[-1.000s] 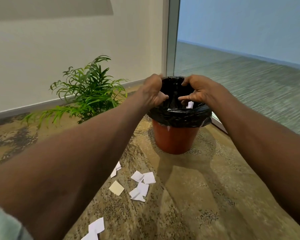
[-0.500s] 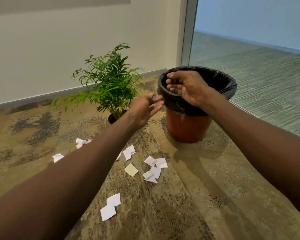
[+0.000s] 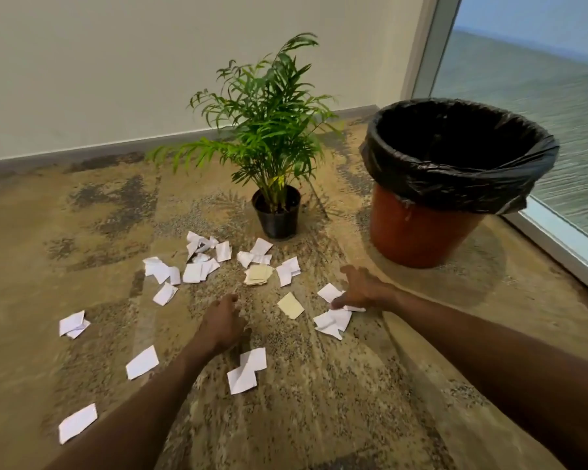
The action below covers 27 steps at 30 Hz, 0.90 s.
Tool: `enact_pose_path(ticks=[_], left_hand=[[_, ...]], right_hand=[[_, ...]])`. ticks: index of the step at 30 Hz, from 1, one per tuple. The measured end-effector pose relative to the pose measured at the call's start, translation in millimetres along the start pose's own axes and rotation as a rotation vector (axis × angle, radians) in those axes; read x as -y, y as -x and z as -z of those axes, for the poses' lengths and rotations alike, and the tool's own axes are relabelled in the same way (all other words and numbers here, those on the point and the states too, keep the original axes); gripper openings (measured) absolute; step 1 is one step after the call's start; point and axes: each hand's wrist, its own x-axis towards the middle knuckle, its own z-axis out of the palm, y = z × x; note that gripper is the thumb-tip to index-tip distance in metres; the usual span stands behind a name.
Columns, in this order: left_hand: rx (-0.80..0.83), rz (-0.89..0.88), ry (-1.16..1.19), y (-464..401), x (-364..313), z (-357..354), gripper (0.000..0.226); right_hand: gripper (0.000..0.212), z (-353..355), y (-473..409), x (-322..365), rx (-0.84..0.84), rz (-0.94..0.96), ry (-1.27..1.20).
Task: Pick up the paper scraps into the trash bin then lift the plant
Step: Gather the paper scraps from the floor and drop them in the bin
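Observation:
Several white and cream paper scraps (image 3: 197,266) lie scattered on the patterned carpet in front of the plant (image 3: 269,130), a leafy green palm in a small black pot. The trash bin (image 3: 421,232), an orange tub lined with a black bag, stands to the right of the plant. My left hand (image 3: 223,322) hovers low over the carpet between scraps, fingers loosely curled, holding nothing. My right hand (image 3: 362,288) reaches down with fingers spread, its fingertips touching a white scrap (image 3: 348,306) on the floor; it is not closed around it.
A cream wall (image 3: 150,62) with a grey baseboard runs behind the plant. A glass panel with a pale frame (image 3: 564,252) borders the floor on the right, close behind the bin.
Both hands have left the bin's rim and come down toward the scraps on the carpet. The view has tilted down and pulled back, showing many more scraps.

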Motion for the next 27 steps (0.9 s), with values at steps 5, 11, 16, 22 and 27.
enact_pose_path(ticks=[5,11,16,22,27], left_hand=[[-0.102,-0.144,-0.08,-39.1,-19.5,2.9,0.073],[-0.069,-0.128,-0.252,-103.7,-56.0,3.4,0.12],[0.058,-0.013,-0.267,-139.6,-71.9,-12.1,0.141],[-0.101,-0.165,-0.268,-144.7,-61.4,-43.9,0.094],[-0.325,-0.527,-0.217,-125.5,-33.6,-36.8,0.04]], right_hand=[[0.133,-20.2,2.0,19.2,0.119,0.027,0.312],[0.131,-35.6,-5.4,22.7,0.111,-0.04,0.263],[0.132,-44.3,-14.1,21.1,0.082,-0.038,0.281],[0.131,-49.4,-20.1,19.5,0.073,-0.038,0.287],[0.129,-49.7,-15.3,22.9,0.069,-0.048,0.274]])
